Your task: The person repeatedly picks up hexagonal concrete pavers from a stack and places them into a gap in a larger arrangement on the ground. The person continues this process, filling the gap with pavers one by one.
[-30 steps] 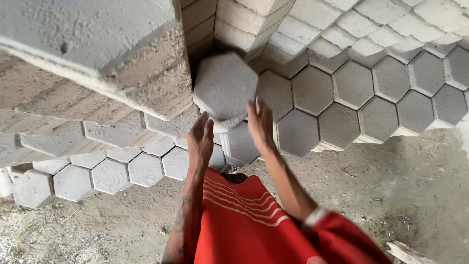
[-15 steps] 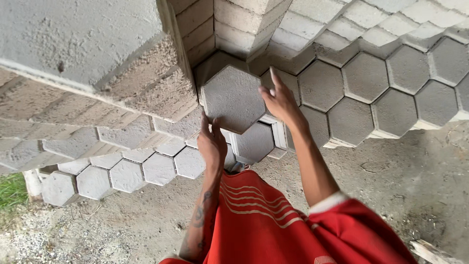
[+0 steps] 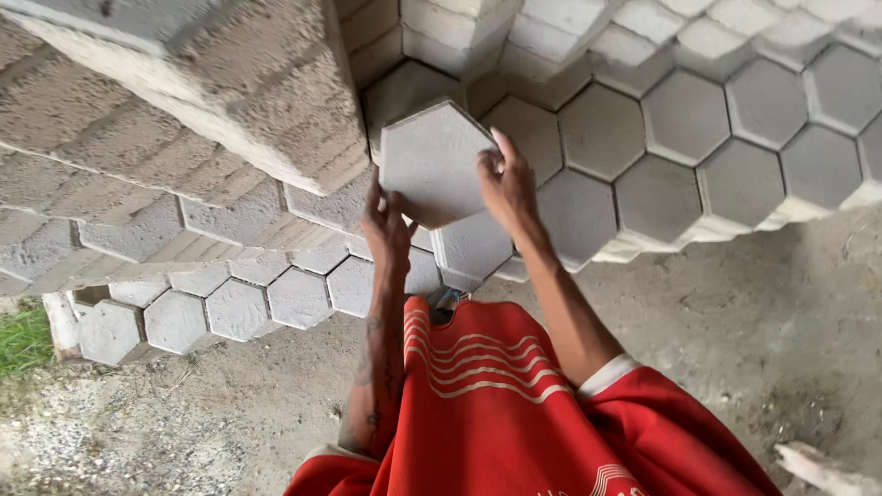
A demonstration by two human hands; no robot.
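Note:
I hold a grey hexagonal concrete paving block (image 3: 434, 161) between both hands, its flat face turned toward me. My left hand (image 3: 386, 225) grips its lower left edge. My right hand (image 3: 507, 184) clasps its right edge with fingers curled around it. The block hovers just in front of a stack of similar hexagonal blocks (image 3: 680, 138) stood on edge. My red shirt with pale stripes (image 3: 496, 404) fills the bottom of the view.
Tall stacks of blocks (image 3: 184, 119) rise at the left and top, seen from their rough sides. A lower row of hexagonal blocks (image 3: 239, 308) lines the ground at left. Dirt ground (image 3: 753, 303) lies to the right, and grass (image 3: 23, 340) shows at the far left edge.
The held block has shifted lower and to the left against the stack, and both hands have regripped its lower-left and right edges.

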